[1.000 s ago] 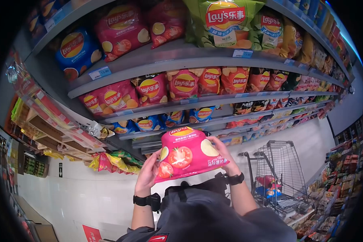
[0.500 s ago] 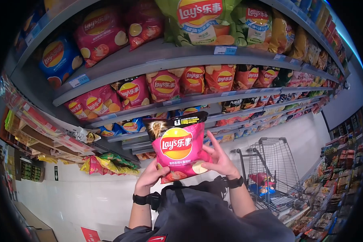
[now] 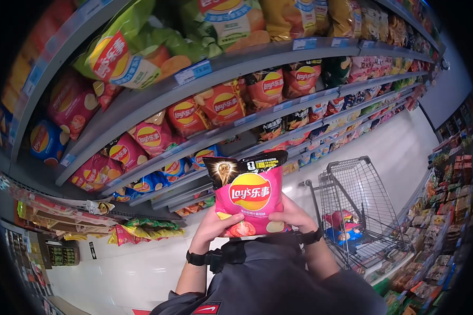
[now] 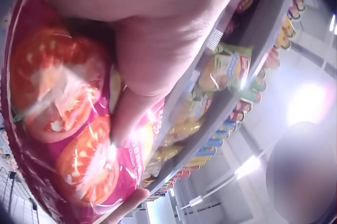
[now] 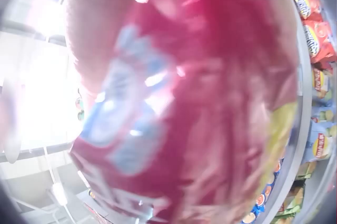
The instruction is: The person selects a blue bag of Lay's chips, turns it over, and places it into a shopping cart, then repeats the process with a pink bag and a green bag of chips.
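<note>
A pink Lay's chip bag with a black top band is held upright in front of the chest, its printed front facing me. The left hand grips its lower left corner, thumb laid over the tomato picture. At the lower right, the right hand holds the bag with its thumb across the front; the other fingers are hidden behind. The left wrist view has the left thumb pressing the foil beside the tomato slices. Blurred foil of the bag fills most of the right wrist view, the right hand along its edge.
Shelves of chip bags run along the front, with a green bag leaning out over the upper edge. To the right stands a wire shopping cart holding a red and a blue bag. Packaged goods line the far right.
The chip bag has been tipped up so its logo and black top show. The right hand's spread fingers have closed in on it. The head view has swung right along the shelves.
</note>
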The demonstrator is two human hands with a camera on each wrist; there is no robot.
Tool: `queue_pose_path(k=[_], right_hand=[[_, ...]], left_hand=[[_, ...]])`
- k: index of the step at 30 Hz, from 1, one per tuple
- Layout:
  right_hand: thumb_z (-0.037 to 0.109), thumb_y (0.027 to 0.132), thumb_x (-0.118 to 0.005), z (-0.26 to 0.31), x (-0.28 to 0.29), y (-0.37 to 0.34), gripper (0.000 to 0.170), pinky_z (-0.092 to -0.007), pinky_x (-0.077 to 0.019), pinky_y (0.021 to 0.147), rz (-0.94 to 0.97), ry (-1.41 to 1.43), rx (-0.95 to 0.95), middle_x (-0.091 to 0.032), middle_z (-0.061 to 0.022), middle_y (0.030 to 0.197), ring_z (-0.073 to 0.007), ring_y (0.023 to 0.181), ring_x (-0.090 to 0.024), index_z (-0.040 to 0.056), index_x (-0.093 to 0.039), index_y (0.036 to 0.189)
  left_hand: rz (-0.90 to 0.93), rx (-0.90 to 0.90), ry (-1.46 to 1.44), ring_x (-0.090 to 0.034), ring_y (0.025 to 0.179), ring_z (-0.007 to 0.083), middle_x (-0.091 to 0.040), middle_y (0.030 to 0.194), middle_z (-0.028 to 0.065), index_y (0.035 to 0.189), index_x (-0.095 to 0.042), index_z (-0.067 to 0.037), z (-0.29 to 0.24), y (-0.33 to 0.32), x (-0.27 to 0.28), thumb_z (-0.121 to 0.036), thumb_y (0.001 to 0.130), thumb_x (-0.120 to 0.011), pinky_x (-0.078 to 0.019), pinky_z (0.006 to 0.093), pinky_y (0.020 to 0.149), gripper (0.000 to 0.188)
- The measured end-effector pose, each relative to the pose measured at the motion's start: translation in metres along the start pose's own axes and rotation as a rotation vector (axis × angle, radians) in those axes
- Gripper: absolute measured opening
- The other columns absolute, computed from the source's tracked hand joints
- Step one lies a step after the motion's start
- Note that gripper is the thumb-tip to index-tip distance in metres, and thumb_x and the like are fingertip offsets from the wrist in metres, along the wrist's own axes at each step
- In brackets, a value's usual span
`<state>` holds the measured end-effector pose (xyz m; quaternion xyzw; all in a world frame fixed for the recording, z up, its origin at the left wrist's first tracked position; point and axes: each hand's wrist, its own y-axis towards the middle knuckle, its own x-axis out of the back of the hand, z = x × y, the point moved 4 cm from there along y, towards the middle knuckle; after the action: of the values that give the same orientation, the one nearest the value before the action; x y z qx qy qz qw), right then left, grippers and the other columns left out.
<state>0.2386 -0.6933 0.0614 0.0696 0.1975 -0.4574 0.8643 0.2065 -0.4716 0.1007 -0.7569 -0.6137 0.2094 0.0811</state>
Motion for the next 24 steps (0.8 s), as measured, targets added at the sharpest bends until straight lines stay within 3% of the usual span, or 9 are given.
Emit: queue_pose_path(k=[2,6,8,17,18,19,21,22,24], right_hand=[[0.006,0.08,-0.079,0.013,0.024,-0.009,0.073,-0.0338,-0.0447,0.104,-0.097,0.076,-0.014,-0.055,-0.0078,0.134,-0.0166,0.123,-0.053,0.0016,-0.039,0.141],[0.005,0.081,-0.079,0.047,0.072,-0.028,0.069,-0.0333,-0.0458,0.103,-0.193,0.108,0.117,-0.057,-0.0077,0.131,-0.0156,0.12,-0.055,0.001,-0.042,0.139],[0.005,0.081,-0.078,0.059,0.095,-0.041,0.069,-0.0326,-0.046,0.103,-0.254,0.071,0.056,-0.058,-0.0077,0.131,-0.0152,0.119,-0.056,0.0008,-0.041,0.14],[0.003,0.083,-0.076,0.073,0.165,-0.092,0.061,-0.032,-0.0482,0.099,-0.422,0.163,0.137,-0.061,-0.0082,0.127,-0.0154,0.115,-0.059,0.0001,-0.046,0.136],[0.003,0.084,-0.075,0.075,0.169,-0.096,0.058,-0.0321,-0.0486,0.099,-0.454,0.205,0.149,-0.062,-0.0084,0.126,-0.0153,0.114,-0.06,0.0001,-0.047,0.135],[0.003,0.085,-0.074,0.074,0.172,-0.101,0.055,-0.0322,-0.0491,0.098,-0.485,0.246,0.165,-0.063,-0.0086,0.125,-0.0152,0.113,-0.06,0.0001,-0.049,0.134],[0.005,0.088,-0.07,0.063,0.181,-0.107,0.049,-0.0324,-0.0508,0.096,-0.553,0.454,0.284,-0.063,-0.009,0.124,-0.0164,0.112,-0.062,0.0005,-0.05,0.133],[0.006,0.089,-0.069,0.059,0.184,-0.111,0.048,-0.0329,-0.0515,0.095,-0.618,0.557,0.292,-0.064,-0.0092,0.123,-0.0167,0.112,-0.062,0.0005,-0.051,0.132],[0.006,0.09,-0.068,0.062,0.187,-0.114,0.045,-0.0332,-0.0535,0.094,-0.739,0.677,0.357,-0.064,-0.0098,0.122,-0.0175,0.11,-0.063,0.0004,-0.051,0.132]], left_hand=[[0.03,-0.034,0.042,-0.061,0.11,0.0153,-0.065,0.123,0.0071,0.131,-0.052,-0.002,-0.004,0.019,-0.03,-0.006,0.085,-0.076,-0.0497,0.0315,0.095,0.053],[0.098,-0.098,0.038,-0.057,0.117,0.0158,-0.061,0.128,0.0073,0.136,-0.048,-0.002,-0.001,0.057,-0.075,-0.007,0.084,-0.076,-0.0454,0.0332,0.102,0.059],[0.123,-0.077,0.025,-0.058,0.116,0.0162,-0.061,0.128,0.0078,0.135,-0.047,-0.002,0.002,0.076,-0.097,-0.008,0.084,-0.078,-0.0463,0.0334,0.101,0.06],[0.294,0.012,0.101,-0.061,0.113,0.0182,-0.062,0.127,0.0095,0.135,-0.046,-0.001,0.006,0.142,-0.162,-0.009,0.078,-0.082,-0.048,0.0342,0.099,0.068],[0.35,-0.008,0.152,-0.057,0.121,0.0212,-0.057,0.135,0.0126,0.14,-0.042,0.0,0.008,0.147,-0.164,-0.028,0.08,-0.082,-0.045,0.0373,0.104,0.077],[0.39,0.023,0.164,-0.057,0.121,0.0212,-0.057,0.135,0.0126,0.14,-0.042,0.0,0.012,0.153,-0.167,-0.028,0.08,-0.082,-0.045,0.0373,0.104,0.077],[0.521,-0.045,-0.232,-0.049,0.131,0.0257,-0.048,0.145,0.0156,0.146,-0.035,0.002,0.005,0.164,-0.176,-0.053,0.083,-0.073,-0.0392,0.0421,0.11,0.092],[0.554,0.002,-0.29,-0.041,0.138,0.03,-0.039,0.151,0.0165,0.15,-0.029,0.003,0.002,0.17,-0.177,-0.074,0.079,-0.063,-0.0334,0.0482,0.114,0.11],[0.646,0.166,-0.534,-0.04,0.139,0.0327,-0.04,0.151,0.0159,0.152,-0.027,-0.004,0.011,0.199,-0.182,-0.077,0.068,-0.07,-0.0334,0.0545,0.113,0.119]])
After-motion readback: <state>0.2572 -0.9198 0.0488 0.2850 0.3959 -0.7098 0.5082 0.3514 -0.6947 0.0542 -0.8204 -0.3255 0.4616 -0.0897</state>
